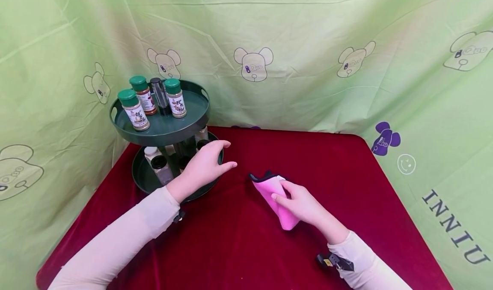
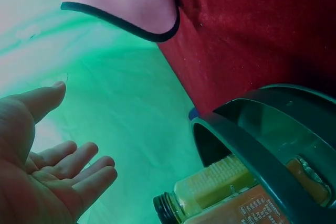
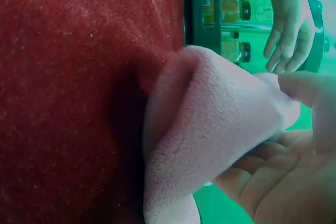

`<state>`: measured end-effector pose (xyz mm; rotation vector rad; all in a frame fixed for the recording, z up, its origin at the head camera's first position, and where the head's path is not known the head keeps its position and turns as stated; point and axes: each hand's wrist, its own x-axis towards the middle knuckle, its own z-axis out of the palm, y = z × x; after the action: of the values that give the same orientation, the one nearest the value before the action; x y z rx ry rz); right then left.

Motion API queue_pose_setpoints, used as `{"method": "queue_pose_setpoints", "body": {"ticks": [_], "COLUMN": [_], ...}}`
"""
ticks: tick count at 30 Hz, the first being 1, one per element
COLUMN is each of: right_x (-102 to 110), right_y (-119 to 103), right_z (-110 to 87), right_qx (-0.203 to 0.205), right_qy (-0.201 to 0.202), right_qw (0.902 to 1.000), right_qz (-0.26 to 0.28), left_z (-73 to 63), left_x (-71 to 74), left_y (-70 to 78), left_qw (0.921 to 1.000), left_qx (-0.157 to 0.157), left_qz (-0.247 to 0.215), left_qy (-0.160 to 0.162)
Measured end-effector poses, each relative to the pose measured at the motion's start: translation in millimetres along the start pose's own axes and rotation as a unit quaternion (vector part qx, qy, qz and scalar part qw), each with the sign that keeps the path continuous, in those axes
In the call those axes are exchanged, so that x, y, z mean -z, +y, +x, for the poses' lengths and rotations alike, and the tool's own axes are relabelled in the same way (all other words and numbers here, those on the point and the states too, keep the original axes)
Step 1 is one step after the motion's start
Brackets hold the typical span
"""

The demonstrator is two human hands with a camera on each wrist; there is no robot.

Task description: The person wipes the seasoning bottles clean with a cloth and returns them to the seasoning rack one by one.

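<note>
A pink cloth with dark edging point(image 1: 267, 192) hangs folded over the table, pinched between the thumb and fingers of my right hand point(image 1: 304, 202). In the right wrist view the cloth point(image 3: 226, 103) droops close to the red surface. My left hand point(image 1: 204, 163) holds nothing; its thumb and fingers are spread apart, in front of the right side of a dark green two-tier rack point(image 1: 196, 125). That palm point(image 2: 52, 182) also shows empty in the left wrist view. Part of the rack's lower tier is hidden behind the left hand.
On the upper tier stand green-capped spice jars point(image 1: 132, 110) and a dark-topped bottle point(image 1: 159, 95). Several more jars, one black-lidded point(image 1: 162, 170), stand on the lower tier. A red cloth point(image 1: 319, 161) covers the table; a green printed curtain point(image 1: 304, 20) hangs behind it.
</note>
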<state>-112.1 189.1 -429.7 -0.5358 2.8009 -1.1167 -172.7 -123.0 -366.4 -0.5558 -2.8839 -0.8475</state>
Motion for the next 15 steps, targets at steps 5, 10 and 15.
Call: {"method": "queue_pose_setpoints", "body": {"ticks": [5,10,15], "right_x": [-1.9,-2.0,-1.0], "right_y": [0.2,-2.8,-5.5], "right_z": [-1.0,-2.2,-2.6], "right_qx": [0.064,0.089,0.105], "right_qy": [-0.017,-0.018,-0.002], "right_qw": [0.9976,0.9948,0.9899], "right_qz": [-0.018,-0.048,-0.096], "left_z": [-2.2,-4.1,-5.5], "left_x": [-2.4,-5.9,-10.9], "left_y": [1.8,4.2,6.1], "left_qw": [0.9995,0.9982,0.9964], "left_qx": [-0.008,-0.018,-0.033], "left_qz": [0.015,0.027,0.051], "left_qy": [-0.026,-0.049,-0.059]}}
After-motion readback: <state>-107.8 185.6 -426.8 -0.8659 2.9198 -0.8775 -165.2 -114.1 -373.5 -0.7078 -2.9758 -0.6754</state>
